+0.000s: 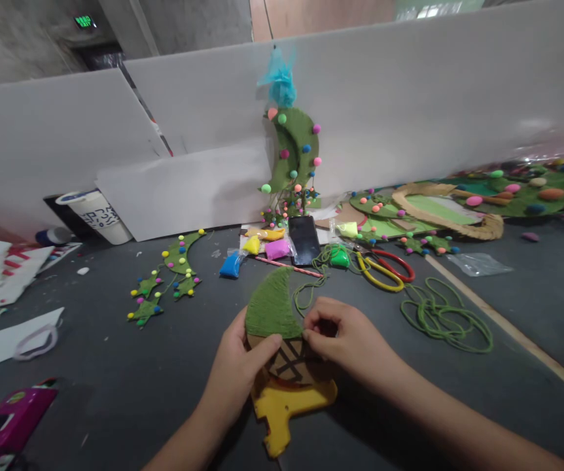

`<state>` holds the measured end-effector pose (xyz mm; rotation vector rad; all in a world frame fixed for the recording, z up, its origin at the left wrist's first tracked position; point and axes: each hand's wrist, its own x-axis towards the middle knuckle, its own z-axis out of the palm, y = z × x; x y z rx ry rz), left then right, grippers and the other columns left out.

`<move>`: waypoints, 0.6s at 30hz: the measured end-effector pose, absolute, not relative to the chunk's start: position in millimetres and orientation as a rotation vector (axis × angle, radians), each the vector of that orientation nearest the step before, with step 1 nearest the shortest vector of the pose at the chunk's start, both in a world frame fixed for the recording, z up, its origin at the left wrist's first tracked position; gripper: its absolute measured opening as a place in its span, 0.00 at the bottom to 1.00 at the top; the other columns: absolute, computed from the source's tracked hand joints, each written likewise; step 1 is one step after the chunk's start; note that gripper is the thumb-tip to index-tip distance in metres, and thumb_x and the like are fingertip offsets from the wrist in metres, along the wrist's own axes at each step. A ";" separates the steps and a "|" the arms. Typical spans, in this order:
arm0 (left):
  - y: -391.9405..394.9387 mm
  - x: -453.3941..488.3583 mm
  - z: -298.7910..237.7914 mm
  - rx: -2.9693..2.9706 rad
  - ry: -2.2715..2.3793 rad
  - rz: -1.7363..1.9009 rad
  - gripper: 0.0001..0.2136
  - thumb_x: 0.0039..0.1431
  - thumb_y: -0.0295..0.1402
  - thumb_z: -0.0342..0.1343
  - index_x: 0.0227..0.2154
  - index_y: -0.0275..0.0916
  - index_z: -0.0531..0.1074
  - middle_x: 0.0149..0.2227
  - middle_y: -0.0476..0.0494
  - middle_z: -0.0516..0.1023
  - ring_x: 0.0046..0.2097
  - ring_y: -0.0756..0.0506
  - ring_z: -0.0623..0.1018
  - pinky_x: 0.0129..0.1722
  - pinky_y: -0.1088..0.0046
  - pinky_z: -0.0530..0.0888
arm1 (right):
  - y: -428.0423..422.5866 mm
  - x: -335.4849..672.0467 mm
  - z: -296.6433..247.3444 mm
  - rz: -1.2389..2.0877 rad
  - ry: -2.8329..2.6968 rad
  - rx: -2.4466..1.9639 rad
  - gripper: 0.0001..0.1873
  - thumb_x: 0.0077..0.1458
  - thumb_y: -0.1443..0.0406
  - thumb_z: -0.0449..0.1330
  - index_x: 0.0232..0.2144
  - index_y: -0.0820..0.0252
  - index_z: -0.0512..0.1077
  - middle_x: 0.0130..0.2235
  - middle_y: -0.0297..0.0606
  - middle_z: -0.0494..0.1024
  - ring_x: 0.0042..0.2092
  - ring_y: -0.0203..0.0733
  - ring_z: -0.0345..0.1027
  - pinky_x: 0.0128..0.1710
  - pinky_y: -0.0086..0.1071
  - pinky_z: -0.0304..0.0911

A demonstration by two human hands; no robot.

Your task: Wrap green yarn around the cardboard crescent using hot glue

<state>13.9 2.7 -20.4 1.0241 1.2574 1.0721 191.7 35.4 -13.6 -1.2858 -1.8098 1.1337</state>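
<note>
My left hand (237, 369) grips a cardboard crescent (273, 304) from its left side, thumb across the front. Green yarn covers its pointed upper part in tight rows; the lower part is bare brown cardboard with dark printed marks. At the crescent's right edge, my right hand (348, 333) is closed in a pinch on the green yarn (306, 288), whose strand runs up the table from there. Right under the crescent lies a yellow glue gun (294, 405), its upper part covered by the cardboard.
Scissors (383, 275) and a loose yarn coil (446, 320) lie to the right. Behind are a phone (304, 241), clay packets (277, 248) and a hanging moon ornament (296, 147) against a white panel. A decorated crescent (182, 257) and a paper cup (100, 214) are at left.
</note>
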 end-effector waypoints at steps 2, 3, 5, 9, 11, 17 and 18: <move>3.3 15.4 -21.0 1.052 1.307 1.098 0.20 0.46 0.29 0.62 0.45 0.38 0.68 0.40 0.43 0.78 0.41 0.44 0.76 0.42 0.68 0.72 | 34.7 190.7 -13.0 1.137 -1.801 -1.300 0.09 0.43 0.76 0.55 0.19 0.60 0.66 0.25 0.30 0.65 0.28 0.35 0.61 0.28 0.27 0.55; 3.4 16.3 -21.4 1.064 1.335 1.115 0.21 0.45 0.29 0.63 0.45 0.38 0.67 0.39 0.44 0.78 0.41 0.44 0.76 0.42 0.68 0.72 | 34.1 189.9 -13.1 1.131 -1.798 -1.300 0.09 0.43 0.76 0.54 0.19 0.60 0.65 0.24 0.30 0.65 0.28 0.35 0.60 0.28 0.27 0.55; 3.3 17.8 -22.4 1.076 1.384 1.146 0.22 0.44 0.29 0.63 0.44 0.39 0.66 0.38 0.46 0.78 0.40 0.44 0.76 0.42 0.69 0.71 | 32.6 188.0 -14.2 1.110 -1.796 -1.292 0.09 0.43 0.76 0.54 0.19 0.59 0.65 0.24 0.30 0.64 0.27 0.34 0.60 0.27 0.27 0.55; 2.7 19.5 -24.1 1.072 1.393 1.142 0.20 0.45 0.30 0.62 0.43 0.41 0.65 0.36 0.48 0.77 0.38 0.44 0.76 0.40 0.70 0.72 | 30.9 183.7 -20.1 1.076 -1.791 -1.282 0.09 0.42 0.76 0.54 0.19 0.59 0.65 0.24 0.29 0.65 0.27 0.34 0.60 0.27 0.26 0.55; 2.7 19.7 -25.0 1.071 1.397 1.135 0.19 0.46 0.30 0.62 0.43 0.41 0.65 0.36 0.48 0.77 0.38 0.45 0.76 0.40 0.70 0.72 | 30.9 182.1 -23.4 1.065 -1.790 -1.291 0.08 0.42 0.76 0.54 0.19 0.59 0.65 0.24 0.29 0.65 0.27 0.34 0.60 0.27 0.26 0.54; 1.7 18.8 -26.4 1.041 1.313 1.150 0.18 0.49 0.28 0.60 0.44 0.41 0.64 0.37 0.48 0.76 0.39 0.46 0.76 0.41 0.71 0.71 | 32.2 181.1 -26.8 1.116 -1.738 -1.306 0.07 0.40 0.75 0.53 0.19 0.59 0.64 0.23 0.29 0.64 0.27 0.35 0.59 0.27 0.26 0.54; 1.4 18.6 -25.9 1.022 1.271 1.154 0.18 0.50 0.28 0.60 0.44 0.41 0.64 0.38 0.48 0.76 0.40 0.45 0.76 0.40 0.71 0.71 | 32.6 181.6 -26.4 1.130 -1.723 -1.314 0.07 0.40 0.74 0.53 0.19 0.59 0.65 0.23 0.30 0.64 0.27 0.35 0.59 0.27 0.26 0.54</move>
